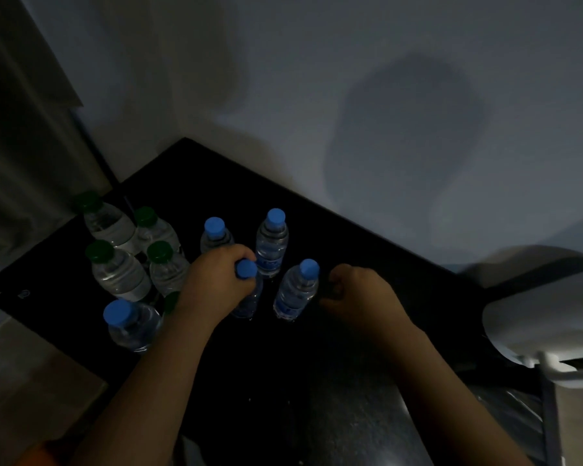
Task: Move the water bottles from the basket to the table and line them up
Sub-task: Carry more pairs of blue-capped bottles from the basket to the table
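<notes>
Several clear water bottles stand upright on the black table [317,364]. My left hand [216,284] grips the neck of a blue-capped bottle [249,304] standing on the table. More blue-capped bottles stand behind it [272,245] [212,235], to its right [295,294] and at the near left [132,327]. Green-capped bottles [120,274] cluster at the far left. My right hand [360,290] is curled in a fist just right of the right-hand blue-capped bottle, apart from it and holding nothing I can make out. I cannot make out a basket in the dim light.
The scene is very dark. A pale wall [350,95] backs the table along its far edge. A white rounded object [535,317] on a frame sits at the right. A curtain [21,129] hangs at the left, with wood floor [31,371] below.
</notes>
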Demonstrator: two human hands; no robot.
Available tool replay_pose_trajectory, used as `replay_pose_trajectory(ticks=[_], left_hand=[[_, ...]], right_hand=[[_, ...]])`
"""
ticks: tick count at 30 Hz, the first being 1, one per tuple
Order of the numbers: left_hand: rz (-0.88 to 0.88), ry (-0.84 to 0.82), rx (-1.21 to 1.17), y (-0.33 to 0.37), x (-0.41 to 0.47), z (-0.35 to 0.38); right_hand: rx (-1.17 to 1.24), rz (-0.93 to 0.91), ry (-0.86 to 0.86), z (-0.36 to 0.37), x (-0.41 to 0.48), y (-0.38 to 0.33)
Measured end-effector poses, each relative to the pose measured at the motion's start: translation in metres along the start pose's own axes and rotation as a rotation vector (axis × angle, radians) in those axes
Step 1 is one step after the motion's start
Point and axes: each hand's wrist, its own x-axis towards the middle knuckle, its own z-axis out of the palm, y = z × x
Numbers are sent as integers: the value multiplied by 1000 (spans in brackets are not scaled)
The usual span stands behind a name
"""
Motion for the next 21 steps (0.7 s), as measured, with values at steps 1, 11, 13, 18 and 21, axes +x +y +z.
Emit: replay_pose_trajectory(ticks=[1,11,13,18,21], left_hand=[[10,-1,26,4,-1,0],[22,-53,173,56,-64,1],[30,-146,146,70,-89,9],[61,-325,182,102,-140,44],[109,-423,232,121,-155,67]], right_hand=[[-27,22,-48,0,-7,7],[-50,91,-195,9,-81,70],[-45,88,-166,8,-105,82],[8,106,-191,-7,-171,93],[-45,169,-151,-17,-208,95]])
